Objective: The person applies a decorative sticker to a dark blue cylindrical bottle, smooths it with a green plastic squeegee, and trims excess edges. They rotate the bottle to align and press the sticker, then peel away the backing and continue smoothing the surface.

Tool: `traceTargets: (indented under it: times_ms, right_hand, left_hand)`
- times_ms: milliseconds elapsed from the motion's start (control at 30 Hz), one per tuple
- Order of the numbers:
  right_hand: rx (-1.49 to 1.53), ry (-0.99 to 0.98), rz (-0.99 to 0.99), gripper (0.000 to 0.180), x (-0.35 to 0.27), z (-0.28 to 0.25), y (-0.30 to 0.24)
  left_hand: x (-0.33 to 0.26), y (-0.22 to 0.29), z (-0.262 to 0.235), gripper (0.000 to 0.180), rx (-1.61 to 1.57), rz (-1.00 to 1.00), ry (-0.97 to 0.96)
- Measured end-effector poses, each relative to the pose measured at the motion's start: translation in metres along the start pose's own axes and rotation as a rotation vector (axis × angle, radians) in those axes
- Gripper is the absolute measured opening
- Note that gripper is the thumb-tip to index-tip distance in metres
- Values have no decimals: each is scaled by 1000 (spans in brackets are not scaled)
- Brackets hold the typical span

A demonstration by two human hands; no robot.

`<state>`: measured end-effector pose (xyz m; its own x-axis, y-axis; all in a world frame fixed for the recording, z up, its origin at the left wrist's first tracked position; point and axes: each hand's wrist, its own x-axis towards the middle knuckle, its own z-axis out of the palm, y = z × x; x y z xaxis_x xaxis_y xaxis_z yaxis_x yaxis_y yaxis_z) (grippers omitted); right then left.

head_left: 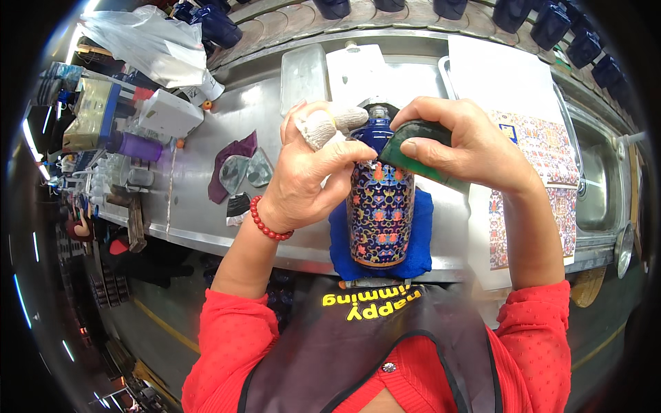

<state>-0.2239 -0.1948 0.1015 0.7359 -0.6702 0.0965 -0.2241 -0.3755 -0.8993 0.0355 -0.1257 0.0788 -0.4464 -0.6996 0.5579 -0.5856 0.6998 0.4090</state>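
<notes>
A dark blue bottle (381, 220) with a colourful floral pattern round its body lies on a blue cloth (421, 230) at the table's near edge, its neck pointing away from me. My left hand (299, 162) grips the bottle at the shoulder, with the thumb on its near side. Pale fabric sleeves cover some of that hand's fingers. In my right hand (475, 144) is a dark green flat scraper (421, 150), held between thumb and fingers, its edge against the bottle's shoulder. Part of the bottle's shoulder is hidden by both hands.
Patterned printed sheets (533, 199) lie at the right, beside a metal sink (597, 199). Cloth scraps and dark green pieces (234, 172) rest on the metal table (200, 213). A clear tray (303, 79) stands beyond my hands. Several dark blue bottles (551, 26) line the far conveyor.
</notes>
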Motion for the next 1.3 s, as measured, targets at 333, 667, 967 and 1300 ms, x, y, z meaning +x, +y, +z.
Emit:
traceTargets:
  times_ms: [333, 667, 967, 1300]
  right_hand:
    - [-155, -7, -91, 25, 4, 0, -12]
    - [-185, -86, -146, 23, 9, -1, -19]
    - [-262, -79, -188, 23, 9, -1, -19]
    - [-135, 103, -60, 24, -12, -4, -9]
  left_hand:
    - [-6, 0, -2, 39, 33, -20, -53]
    - [-5, -3, 2, 35, 19, 8, 9]
    - [-7, -4, 3, 34, 21, 12, 17]
    - [-6, -2, 7, 36, -8, 10, 28]
